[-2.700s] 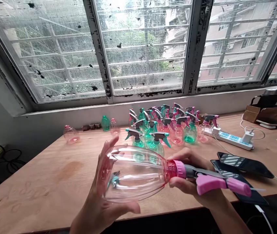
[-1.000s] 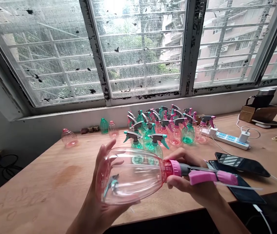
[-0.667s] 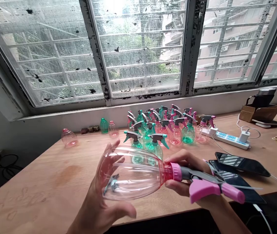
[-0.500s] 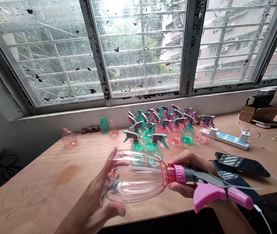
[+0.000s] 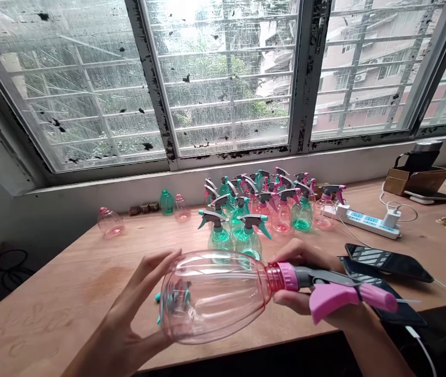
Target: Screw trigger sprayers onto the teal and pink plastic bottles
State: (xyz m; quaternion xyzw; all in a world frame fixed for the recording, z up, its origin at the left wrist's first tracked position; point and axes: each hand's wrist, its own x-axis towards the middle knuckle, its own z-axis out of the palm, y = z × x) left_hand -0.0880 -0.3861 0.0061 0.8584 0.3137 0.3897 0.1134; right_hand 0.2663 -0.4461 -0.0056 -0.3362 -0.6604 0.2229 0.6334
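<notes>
A clear pink spray bottle [image 5: 215,298] lies sideways in the air above the front of the table, its base to the left. My left hand [image 5: 132,309] grips the base end between fingers above and thumb below. My right hand [image 5: 305,256] is closed around the neck by the pink collar. From there the grey and pink trigger head [image 5: 335,298] points right. Inside the bottle runs a thin tube. Behind the base, small teal and grey parts [image 5: 158,298], perhaps a sprayer head, show partly through the plastic.
Several green and pink spray bottles with trigger heads [image 5: 252,230] crowd the table's middle back. Headless bottles [image 5: 110,222] stand at the back left. On the right are a power strip [image 5: 370,222], phones [image 5: 390,262] with cables, and a brown box [image 5: 419,180]. Windows rise behind.
The bottle's base has dipped slightly, and the trigger head has shifted a little left and up. My left hand has moved left, its fingers now at the base's edge.
</notes>
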